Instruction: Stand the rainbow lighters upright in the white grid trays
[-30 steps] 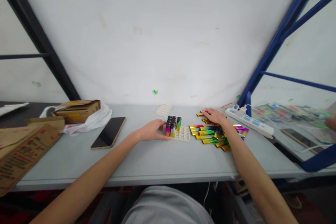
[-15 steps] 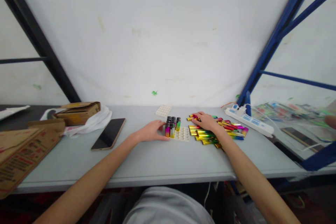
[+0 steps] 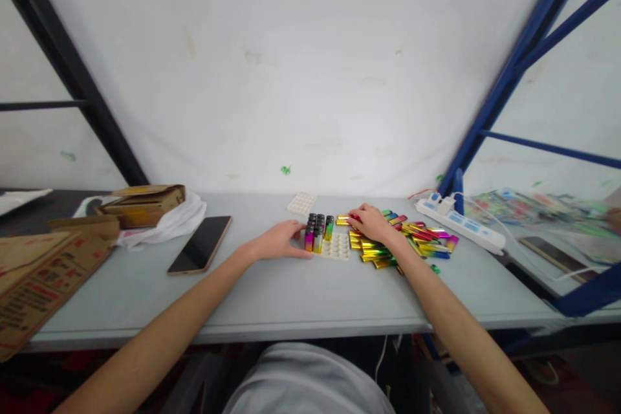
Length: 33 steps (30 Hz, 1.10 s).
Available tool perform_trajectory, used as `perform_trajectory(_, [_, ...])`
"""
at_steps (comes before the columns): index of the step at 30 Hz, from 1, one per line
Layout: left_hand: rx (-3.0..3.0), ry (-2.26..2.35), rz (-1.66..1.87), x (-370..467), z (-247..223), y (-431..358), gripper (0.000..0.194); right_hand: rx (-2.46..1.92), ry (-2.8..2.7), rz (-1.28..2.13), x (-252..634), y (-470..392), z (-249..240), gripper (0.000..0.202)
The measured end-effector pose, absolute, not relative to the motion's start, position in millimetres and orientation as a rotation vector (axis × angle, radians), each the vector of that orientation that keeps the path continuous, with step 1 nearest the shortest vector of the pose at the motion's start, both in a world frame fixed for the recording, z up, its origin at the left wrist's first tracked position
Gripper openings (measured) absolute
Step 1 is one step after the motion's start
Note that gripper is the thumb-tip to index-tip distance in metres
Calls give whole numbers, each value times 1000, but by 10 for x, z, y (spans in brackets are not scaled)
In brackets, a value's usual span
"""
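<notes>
my left thumb and fingers spread around the lighters upright in the white tray; my right fingers bend over the shiny pile, grip unclear. phone left, power strip right.

You can read no words or numbers here for certain. On your left, the opened cardboard box carries rows of dark and reddish printing along its side, too blurred for you to make out. Straight ahead of you, the white wall bears a small green handwritten mark, whose characters you cannot tell. To your right, the white power strip shows blue patches along its top, with no legible lettering.
</notes>
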State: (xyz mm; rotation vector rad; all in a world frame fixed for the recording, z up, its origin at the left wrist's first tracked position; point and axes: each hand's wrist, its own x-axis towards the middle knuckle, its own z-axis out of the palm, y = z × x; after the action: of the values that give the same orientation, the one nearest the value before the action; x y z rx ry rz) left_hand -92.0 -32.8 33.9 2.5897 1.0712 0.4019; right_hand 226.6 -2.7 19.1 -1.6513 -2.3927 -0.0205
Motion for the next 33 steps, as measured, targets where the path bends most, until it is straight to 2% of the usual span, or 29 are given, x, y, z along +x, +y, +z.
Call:
perform_trajectory(9, [2590,1061,406,-927,330,-325,64,-1466,-2353,136,2278,-35,271,14])
perform_trajectory(14, [2590,1073,407,-932,309,-312,63,-1358,-2423,227,2282,-41,283,21])
perform_trajectory(22, [2573,1086,412,-928,302,-305,65,-1361,-2396,-15,2261,58,164,33])
perform_trajectory(33, [2563,1082,426,-928,313,-315,64,-1201,-1875,334,2181,-204,492,38])
